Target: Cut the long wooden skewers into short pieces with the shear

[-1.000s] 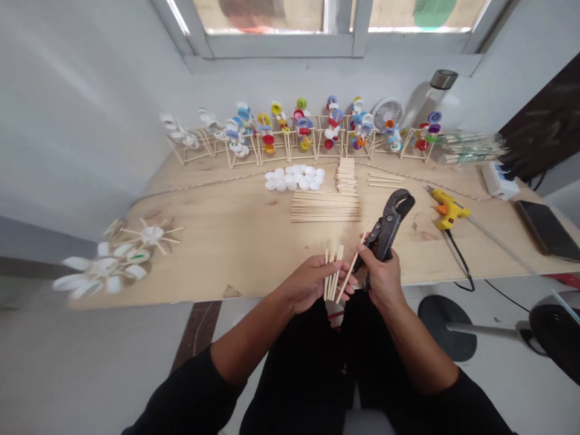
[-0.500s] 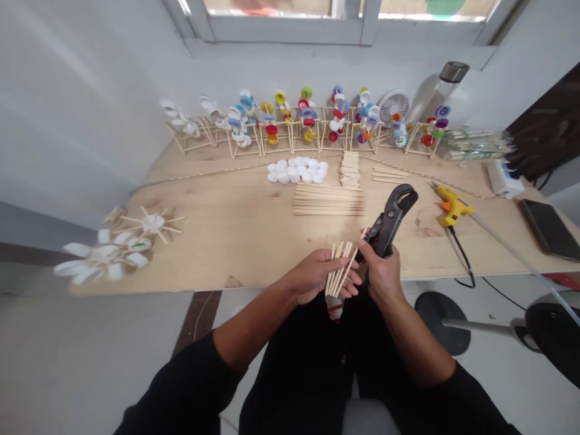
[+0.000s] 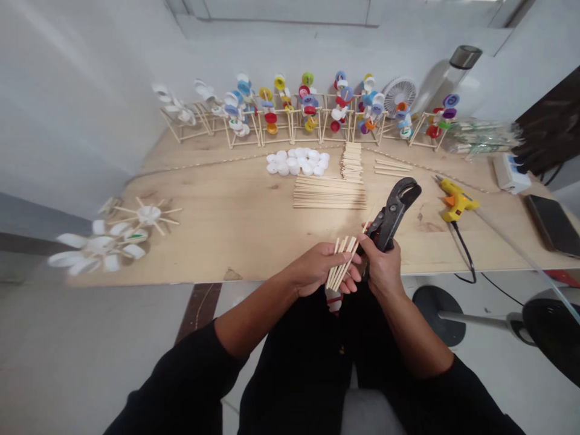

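Observation:
Several short wooden sticks [image 3: 341, 266] lie fanned in my left hand [image 3: 317, 269], pinned under its thumb. My right hand [image 3: 384, 266] is closed around a black hand cutter [image 3: 393, 211], its curved jaw pointing up and away over the table. A thin wooden stick [image 3: 366, 225] also shows between that hand's thumb and the fan of sticks; its lower end is hard to separate from the others. Both hands are at the table's front edge, close together. Beyond them lie a row of long sticks [image 3: 330, 192], a stack of short sticks [image 3: 351, 161] and white bottle caps [image 3: 296, 162].
Stick frames with coloured caps [image 3: 310, 115] line the wall side. At right are a yellow glue gun [image 3: 457, 199] with its cord, a phone [image 3: 553, 225] and a power strip [image 3: 512, 173]. White cap wheels [image 3: 100, 246] sit at the left edge of the wooden table [image 3: 226, 223].
The view has tipped downward, so the table sits higher in it. The stick at my right thumb has moved in against the fan in my left hand. The cutter remains in my right hand.

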A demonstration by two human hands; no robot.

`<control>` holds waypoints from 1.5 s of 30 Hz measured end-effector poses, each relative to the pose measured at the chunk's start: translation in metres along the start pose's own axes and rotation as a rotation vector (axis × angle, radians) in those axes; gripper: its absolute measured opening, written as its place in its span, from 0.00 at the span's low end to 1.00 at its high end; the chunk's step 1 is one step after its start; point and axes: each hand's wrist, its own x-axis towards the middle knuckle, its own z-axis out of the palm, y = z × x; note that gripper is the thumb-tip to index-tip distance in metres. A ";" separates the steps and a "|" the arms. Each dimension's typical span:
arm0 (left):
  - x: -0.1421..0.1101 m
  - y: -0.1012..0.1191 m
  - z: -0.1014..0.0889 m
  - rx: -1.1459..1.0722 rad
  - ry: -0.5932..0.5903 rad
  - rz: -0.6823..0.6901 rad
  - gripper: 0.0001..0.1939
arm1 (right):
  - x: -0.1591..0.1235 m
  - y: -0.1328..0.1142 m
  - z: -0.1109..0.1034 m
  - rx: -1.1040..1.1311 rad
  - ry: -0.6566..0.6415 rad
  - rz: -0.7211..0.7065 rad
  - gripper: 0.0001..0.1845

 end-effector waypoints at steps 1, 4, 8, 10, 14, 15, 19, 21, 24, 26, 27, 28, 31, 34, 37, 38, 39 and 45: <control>0.000 0.000 0.000 0.001 -0.003 0.001 0.12 | 0.000 0.000 0.000 -0.002 -0.002 0.004 0.16; 0.000 0.000 0.000 0.006 -0.010 0.002 0.12 | 0.000 0.001 -0.001 -0.005 -0.010 0.016 0.16; 0.001 0.000 -0.001 0.018 -0.021 0.002 0.13 | 0.000 0.000 -0.001 -0.003 -0.019 0.029 0.17; 0.001 0.000 -0.001 0.025 -0.025 0.005 0.13 | 0.000 0.000 -0.001 0.001 -0.020 0.034 0.17; 0.002 0.000 -0.001 0.034 0.000 0.029 0.14 | -0.002 0.000 -0.003 0.017 -0.043 0.047 0.19; 0.002 0.000 -0.001 0.036 0.005 0.035 0.15 | -0.002 -0.001 -0.003 0.020 -0.052 0.051 0.19; 0.003 0.000 -0.001 0.046 0.016 0.040 0.15 | -0.004 -0.001 -0.004 0.019 -0.060 0.050 0.17; 0.003 -0.001 -0.002 0.056 0.021 0.037 0.15 | -0.006 -0.002 -0.004 0.014 -0.058 0.045 0.17; 0.004 -0.002 -0.002 0.072 0.028 0.040 0.16 | -0.007 -0.003 -0.003 0.009 -0.061 0.043 0.18; 0.004 -0.002 -0.002 0.082 0.032 0.042 0.16 | -0.008 -0.002 -0.003 0.009 -0.064 0.044 0.19; 0.003 -0.002 -0.002 0.088 0.033 0.041 0.16 | -0.008 -0.002 -0.004 0.008 -0.068 0.047 0.20; 0.003 -0.002 -0.001 0.093 0.033 0.039 0.16 | -0.008 -0.002 -0.004 0.008 -0.072 0.048 0.20; 0.003 -0.002 0.000 0.111 0.031 0.034 0.16 | -0.008 -0.002 -0.005 0.007 -0.083 0.057 0.20; 0.002 -0.002 0.001 0.121 0.026 0.033 0.16 | -0.009 -0.004 -0.006 0.012 -0.074 0.064 0.20; 0.001 -0.001 0.004 0.130 0.029 0.027 0.18 | -0.010 -0.006 -0.008 0.027 -0.050 0.073 0.19; 0.001 -0.001 0.005 0.139 0.032 0.024 0.18 | -0.010 -0.007 -0.008 0.035 -0.038 0.076 0.19; 0.001 -0.001 0.006 0.153 0.036 0.020 0.19 | -0.010 -0.008 -0.009 0.045 -0.026 0.079 0.19; 0.001 0.009 0.007 0.364 0.103 0.008 0.19 | -0.005 -0.007 -0.024 0.135 0.094 0.097 0.23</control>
